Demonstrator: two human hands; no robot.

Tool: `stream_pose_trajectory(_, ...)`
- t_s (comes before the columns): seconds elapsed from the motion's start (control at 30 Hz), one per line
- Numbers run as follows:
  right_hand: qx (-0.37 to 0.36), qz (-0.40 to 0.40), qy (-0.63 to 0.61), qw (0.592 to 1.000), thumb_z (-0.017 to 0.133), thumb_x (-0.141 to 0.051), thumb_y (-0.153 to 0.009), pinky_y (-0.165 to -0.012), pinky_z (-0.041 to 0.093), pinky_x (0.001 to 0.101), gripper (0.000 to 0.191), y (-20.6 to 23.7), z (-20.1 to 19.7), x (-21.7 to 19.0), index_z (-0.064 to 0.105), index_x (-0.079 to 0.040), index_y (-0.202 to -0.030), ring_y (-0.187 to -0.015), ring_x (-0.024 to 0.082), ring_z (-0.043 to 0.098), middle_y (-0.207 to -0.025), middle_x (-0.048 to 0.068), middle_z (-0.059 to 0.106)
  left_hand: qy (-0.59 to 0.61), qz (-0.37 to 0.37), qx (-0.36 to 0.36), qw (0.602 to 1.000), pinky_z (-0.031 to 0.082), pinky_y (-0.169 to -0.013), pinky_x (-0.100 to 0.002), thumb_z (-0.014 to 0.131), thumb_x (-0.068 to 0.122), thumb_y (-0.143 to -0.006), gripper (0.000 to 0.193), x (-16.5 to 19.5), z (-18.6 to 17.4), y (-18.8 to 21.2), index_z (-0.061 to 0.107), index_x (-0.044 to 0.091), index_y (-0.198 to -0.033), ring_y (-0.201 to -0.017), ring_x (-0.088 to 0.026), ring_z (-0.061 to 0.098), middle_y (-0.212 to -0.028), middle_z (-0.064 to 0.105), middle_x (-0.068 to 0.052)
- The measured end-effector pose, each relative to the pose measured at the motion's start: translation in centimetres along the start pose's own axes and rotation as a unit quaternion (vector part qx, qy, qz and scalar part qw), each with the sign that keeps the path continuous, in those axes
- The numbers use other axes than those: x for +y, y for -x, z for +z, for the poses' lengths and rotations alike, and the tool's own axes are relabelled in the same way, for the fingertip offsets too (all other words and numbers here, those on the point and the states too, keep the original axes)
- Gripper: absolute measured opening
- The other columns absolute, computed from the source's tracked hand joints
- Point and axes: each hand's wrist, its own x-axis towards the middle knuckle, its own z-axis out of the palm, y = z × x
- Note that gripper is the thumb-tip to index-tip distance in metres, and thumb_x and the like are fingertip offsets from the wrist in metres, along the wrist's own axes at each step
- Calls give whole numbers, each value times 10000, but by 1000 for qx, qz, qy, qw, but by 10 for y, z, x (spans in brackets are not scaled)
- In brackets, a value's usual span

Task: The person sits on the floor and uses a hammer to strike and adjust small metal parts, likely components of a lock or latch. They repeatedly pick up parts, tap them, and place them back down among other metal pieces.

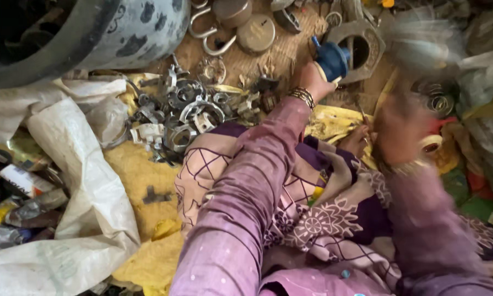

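At twelve o'clock on the floor, left hand (314, 81) clamped on a blue fitting (332, 60), beside a large hex nut (373, 45), right hand (398, 131) blurred at three o'clock, grip unreadable, metal clamps (183, 112) heaped at ten o'clock.

Two hands show: the left hand (319, 77) wrapped around one blue fitting (332, 60), and the right hand (402, 131), too blurred to count what it carries. One large hexagonal metal nut (375, 41) and two round metal discs (256, 33) lie nearby. One heap of small metal clamps (186, 112) holds too many to count.
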Motion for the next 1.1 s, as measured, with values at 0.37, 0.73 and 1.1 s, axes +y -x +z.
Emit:
stream_pose_trajectory(0.37, 90, 74, -163, 980, 562, -312, -1218, -650, 435, 321, 415, 29, -43, 24, 613, 6, -958, -717, 169, 576, -867, 69, 647, 12, 97, 66, 993, 606, -767, -446, 965, 381, -444, 611, 3, 7, -4, 726, 1, -859, -853, -384, 738, -874, 737, -245)
stream_pose_trajectory(0.73, -128, 295, -205, 924, 684, -337, -1075, -509, 403, 304, 361, -7, 32, -14, 668, -12, -920, -583, 100, 508, -679, 27, 591, -66, -32, 2, 997, 599, -822, -436, 870, 482, -671, 442, 11, -15, -1, 772, 84, -836, -909, -348, 742, -918, 760, -201)
stream_pose_trajectory(1.1, 59, 147, -511, 845, 519, -322, -1241, -620, 508, 384, 368, 14, -78, 19, 555, -25, -1027, -677, 253, 579, -892, 124, 591, -131, 12, -8, 991, 603, -845, -456, 930, 393, -612, 707, 3, 11, 2, 629, 90, -1175, -977, -355, 742, -1019, 751, -180)
